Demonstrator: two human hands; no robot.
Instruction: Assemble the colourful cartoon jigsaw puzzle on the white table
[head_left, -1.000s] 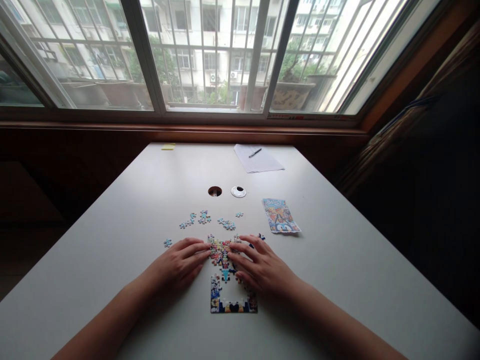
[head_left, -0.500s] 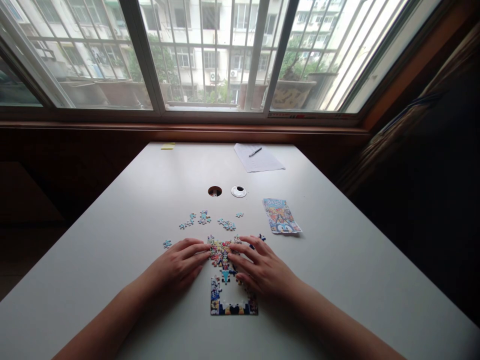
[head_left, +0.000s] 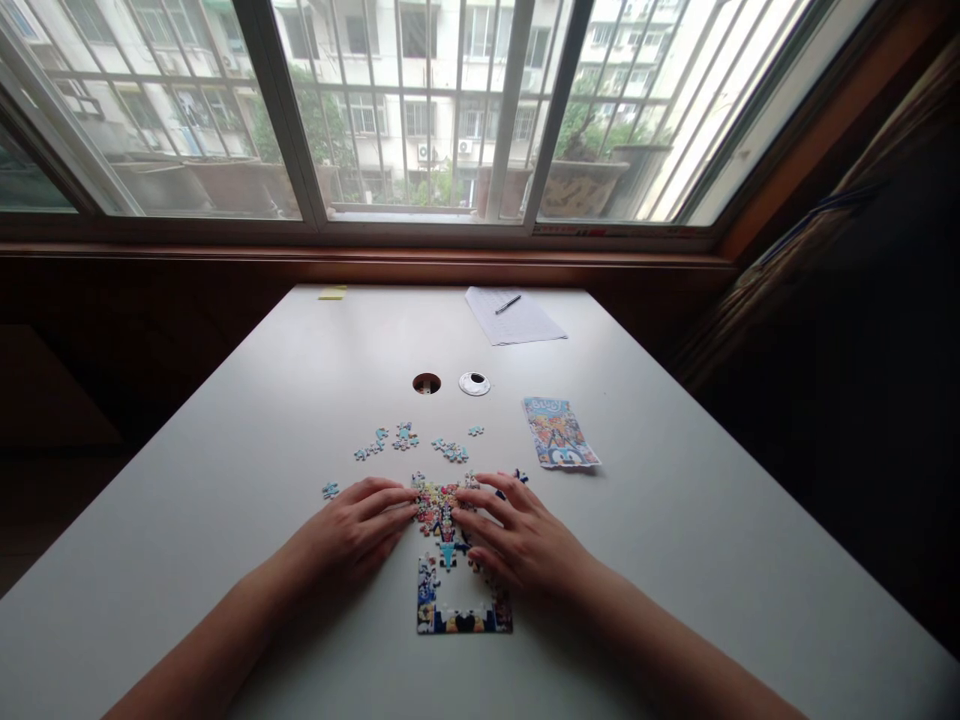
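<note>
Head view: partly joined puzzle [head_left: 436, 508], multicoloured; lower border [head_left: 464, 624] dark-blue-and-yellow, U-shaped.

Only one readable text from my end: the picture card [head_left: 561, 432] right of the puzzle has a title in white letters on its blue top. I read it as "BLUEY", though the letters are soft. The paper sheet [head_left: 534, 325] at the far edge has faint print, too small for me to read. Red marks [head_left: 596, 233] on the window's bottom rail: can't resolve them. Jigsaw puzzle [head_left: 466, 623] print: too small to make out any lettering.
</note>
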